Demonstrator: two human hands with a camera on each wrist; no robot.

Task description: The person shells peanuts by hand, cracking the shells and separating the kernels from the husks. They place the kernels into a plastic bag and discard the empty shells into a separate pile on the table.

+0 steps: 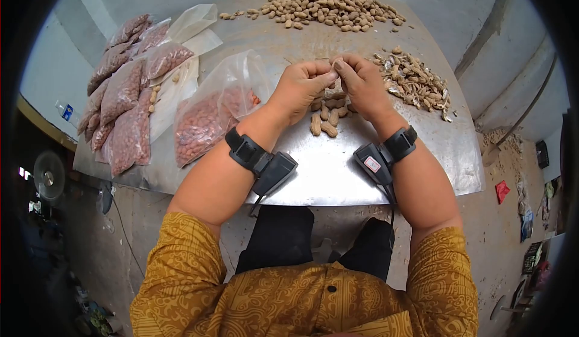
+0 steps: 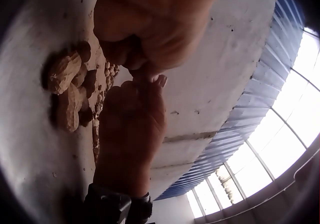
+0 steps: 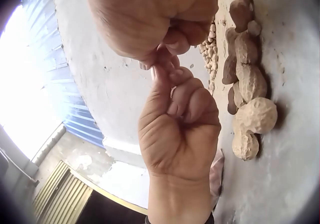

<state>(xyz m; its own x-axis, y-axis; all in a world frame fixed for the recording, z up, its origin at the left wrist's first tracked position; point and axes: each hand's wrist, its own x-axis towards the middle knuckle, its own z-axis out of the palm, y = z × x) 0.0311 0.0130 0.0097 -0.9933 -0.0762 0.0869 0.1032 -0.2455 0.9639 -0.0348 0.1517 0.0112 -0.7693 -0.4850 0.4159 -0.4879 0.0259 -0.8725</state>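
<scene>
Above the metal table, the left hand (image 1: 297, 91) and right hand (image 1: 365, 89) meet at their fingertips, thumbs and index fingers pinching a small peanut piece mostly hidden between them. Seen from the left wrist, the left hand (image 2: 150, 24) is above and the right hand (image 2: 132, 129) below, tips touching. The right wrist view shows the right hand (image 3: 155, 19) on top and the left hand (image 3: 177, 134) beneath, its other fingers curled. Several whole peanuts (image 1: 316, 124) lie just under the hands, also visible as peanuts (image 2: 65, 73) and peanuts (image 3: 252, 82) beside them.
A large heap of unshelled peanuts (image 1: 332, 5) lies at the table's far side. Broken shells (image 1: 416, 82) are piled right of the hands. On the left stand an open clear bag of reddish kernels (image 1: 196, 129) and several filled bags (image 1: 122, 92).
</scene>
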